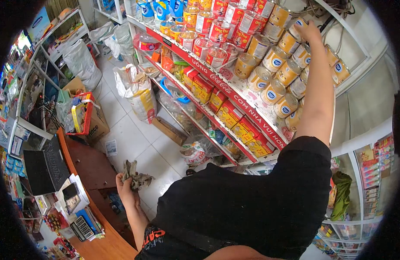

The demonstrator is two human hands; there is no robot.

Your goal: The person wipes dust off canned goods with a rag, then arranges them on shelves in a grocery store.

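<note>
My left hand [127, 190] is closed around a crumpled grey rag [138, 175], held low over the tiled floor. My right arm stretches up to the shelf's top tier, where my right hand [311, 33] grips a gold and white can [298, 27] at the back of a group of similar cans. Several more gold cans [275, 60] stand in rows in front of and below that hand. Beside them, to the left, are stacked red and white cans [220, 31]. Part of the gripped can is hidden by my fingers.
The shelf's red front edge [217, 82] runs diagonally below the cans, with yellow boxes [229, 119] on the tier beneath. White sacks [135, 93] stand on the floor. At left, a wooden desk [109, 234] holds a laptop [46, 167] and a calculator [83, 227].
</note>
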